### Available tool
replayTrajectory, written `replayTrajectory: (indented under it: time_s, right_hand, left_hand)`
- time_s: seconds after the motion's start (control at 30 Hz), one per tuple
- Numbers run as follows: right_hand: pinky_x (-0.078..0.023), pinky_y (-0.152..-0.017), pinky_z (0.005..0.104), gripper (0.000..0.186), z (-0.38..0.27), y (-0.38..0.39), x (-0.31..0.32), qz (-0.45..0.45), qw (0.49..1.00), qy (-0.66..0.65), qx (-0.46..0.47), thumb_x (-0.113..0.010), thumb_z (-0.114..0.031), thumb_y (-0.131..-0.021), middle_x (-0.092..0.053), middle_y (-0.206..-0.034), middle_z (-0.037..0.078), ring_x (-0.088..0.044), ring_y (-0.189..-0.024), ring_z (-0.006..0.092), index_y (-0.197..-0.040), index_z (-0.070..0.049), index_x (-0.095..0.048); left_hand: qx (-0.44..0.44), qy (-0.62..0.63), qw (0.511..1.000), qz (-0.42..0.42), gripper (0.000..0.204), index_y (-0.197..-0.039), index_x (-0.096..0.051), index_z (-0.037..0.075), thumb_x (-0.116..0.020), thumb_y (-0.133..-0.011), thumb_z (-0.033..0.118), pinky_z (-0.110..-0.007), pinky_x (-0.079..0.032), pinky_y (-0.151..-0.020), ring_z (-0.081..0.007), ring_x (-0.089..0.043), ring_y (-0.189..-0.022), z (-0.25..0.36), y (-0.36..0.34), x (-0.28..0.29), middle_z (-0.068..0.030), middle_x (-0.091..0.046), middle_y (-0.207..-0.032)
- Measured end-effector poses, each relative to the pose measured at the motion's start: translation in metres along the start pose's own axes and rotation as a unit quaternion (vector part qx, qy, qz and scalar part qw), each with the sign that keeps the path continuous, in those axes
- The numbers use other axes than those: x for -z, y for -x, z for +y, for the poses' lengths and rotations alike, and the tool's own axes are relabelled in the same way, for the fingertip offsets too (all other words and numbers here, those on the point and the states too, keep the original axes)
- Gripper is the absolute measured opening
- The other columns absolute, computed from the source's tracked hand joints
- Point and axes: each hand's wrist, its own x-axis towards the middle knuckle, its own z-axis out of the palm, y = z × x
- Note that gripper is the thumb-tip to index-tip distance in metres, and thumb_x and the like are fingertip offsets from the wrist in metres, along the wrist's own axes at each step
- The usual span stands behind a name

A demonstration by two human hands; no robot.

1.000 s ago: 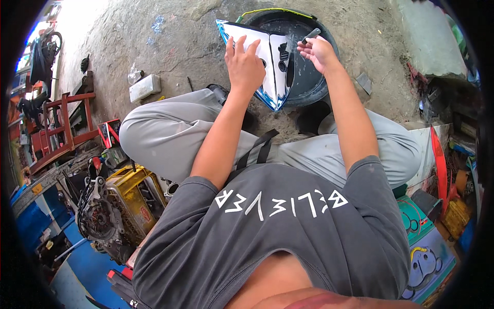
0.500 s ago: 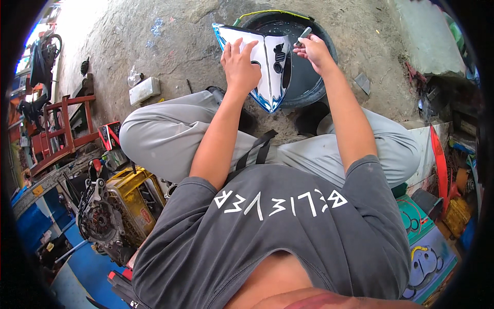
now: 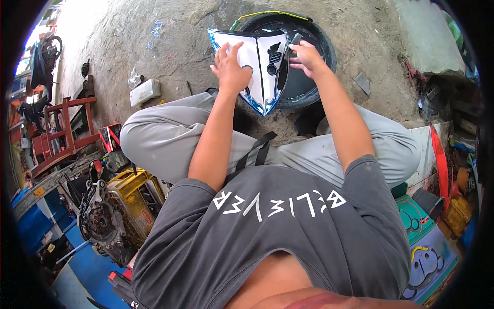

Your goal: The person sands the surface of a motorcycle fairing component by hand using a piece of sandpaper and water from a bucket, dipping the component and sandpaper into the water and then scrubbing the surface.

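A pointed white fairing panel (image 3: 261, 51) with blue edges, a dark centre line and black markings leans over the near left part of a round black basin (image 3: 332, 56). My left hand (image 3: 232, 72) holds the panel's left side, fingers spread and thumb by a round opening. At the panel's right edge, my right hand (image 3: 309, 57) pinches a small grey block (image 3: 296, 39) between thumb and fingers. Dark water (image 3: 306, 87) shows inside the basin. What lies under the panel is hidden.
A yellow-green hose or cord (image 3: 272, 13) runs along the basin's far rim. On the concrete floor at left lies a whitish box (image 3: 145, 92). A flat grey piece (image 3: 362, 83) lies right of the basin. An engine part (image 3: 100, 221) and yellow crate (image 3: 135, 193) stand at my left.
The panel has shifted slightly left and toward me with my left hand. My right hand has brought the grey block down and left to the panel's right edge.
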Motion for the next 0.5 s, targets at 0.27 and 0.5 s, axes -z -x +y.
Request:
replayTrajectory:
  time_s: [0.27, 0.5]
  right_hand:
    - [-0.053, -0.07, 0.0354, 0.018, -0.011, 0.018, -0.015, 0.057, 0.996, -0.058, 0.031, -0.066, -0.021, -0.103, -0.069, -0.096, 0.002, -0.063, -0.082, 0.0142, -0.116, -0.008, -0.07]
    - [-0.048, -0.077, 0.033, 0.019, -0.013, 0.027, -0.005, 0.106, 0.988, -0.053, 0.098, -0.069, -0.018, -0.101, -0.069, -0.094, 0.004, -0.06, -0.085, 0.0132, -0.11, -0.001, -0.072]
  left_hand:
    - [-0.048, 0.074, 0.995, 0.043, 0.072, -0.144, -0.066, 0.016, -0.076, -0.073, 0.008, -0.054, -0.035, -0.126, -0.048, -0.039, -0.151, -0.002, -0.001, 0.007, -0.027, -0.049, -0.157]
    - [-0.126, 0.095, 0.983, 0.093, 0.065, -0.141, -0.068, 0.012, -0.071, -0.076, 0.006, -0.054, -0.033, -0.127, -0.0486, -0.043, -0.148, 0.034, 0.008, 0.019, -0.026, -0.056, -0.151]
